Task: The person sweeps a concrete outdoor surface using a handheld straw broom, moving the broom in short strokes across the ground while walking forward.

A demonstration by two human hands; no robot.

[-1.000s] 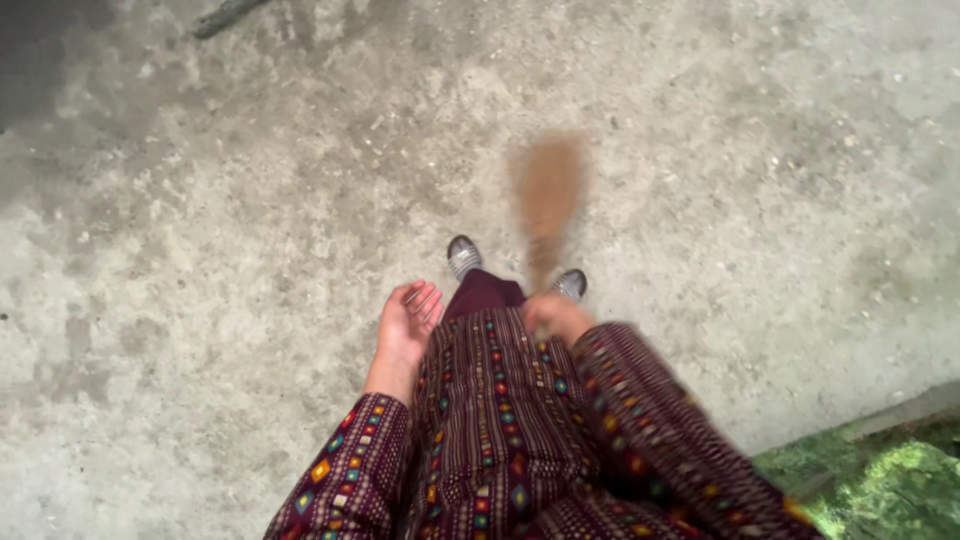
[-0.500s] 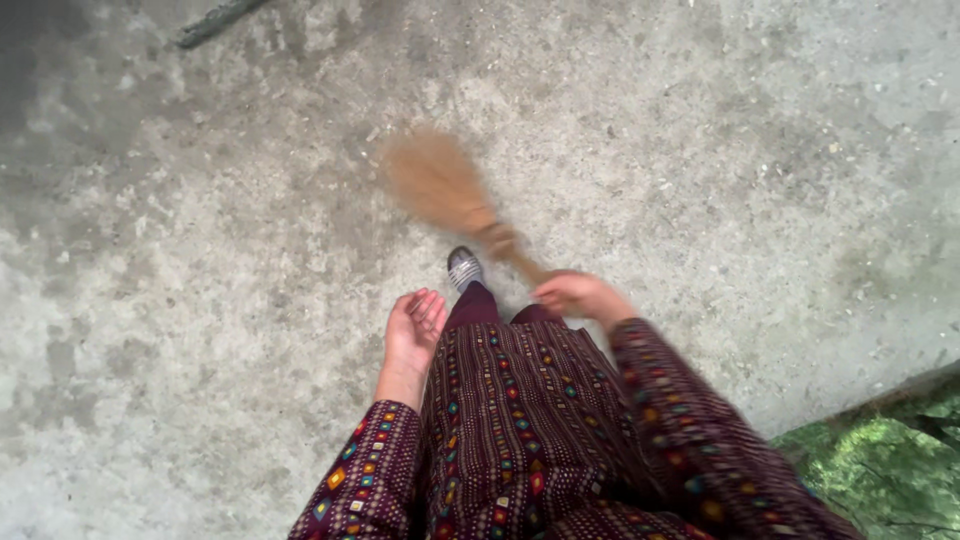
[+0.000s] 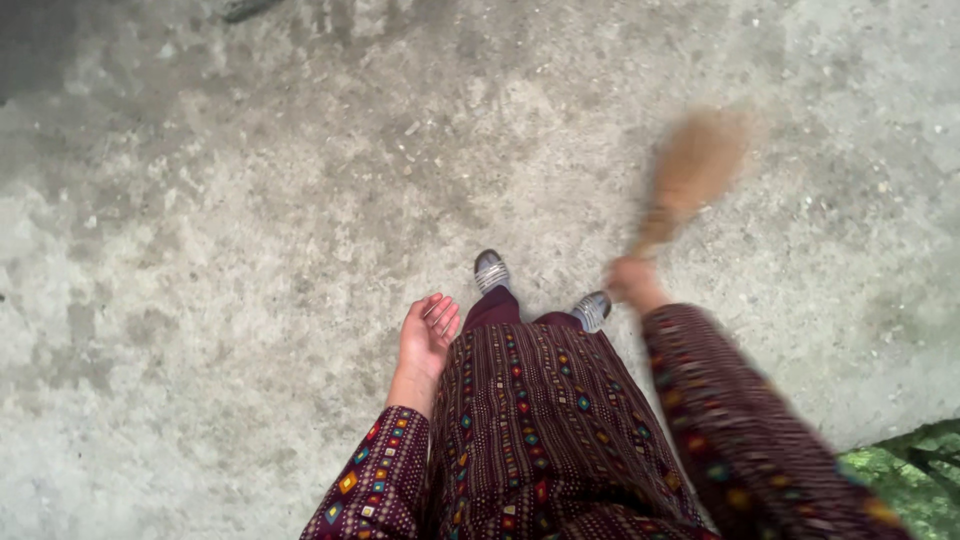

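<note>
My right hand [image 3: 632,280] grips the handle end of a short brown grass broom [image 3: 688,175], blurred by motion, its brush head out to the upper right over the concrete floor [image 3: 250,250]. My left hand [image 3: 427,330] hangs beside my hip, palm turned up, fingers loosely apart and empty. Both arms are in dark maroon patterned sleeves. My two feet in grey shoes, the left one [image 3: 491,270] and the right one [image 3: 592,310], stand between the hands.
The floor is rough grey concrete with pale worn patches and small bits of grit. A strip of green plants [image 3: 905,475] lies beyond the concrete edge at the lower right. A dark object [image 3: 245,8] sits at the top edge.
The broom swung from straight ahead to the left, then across to the right, where its head now is. My right hand moved with it. The left hand barely shifted.
</note>
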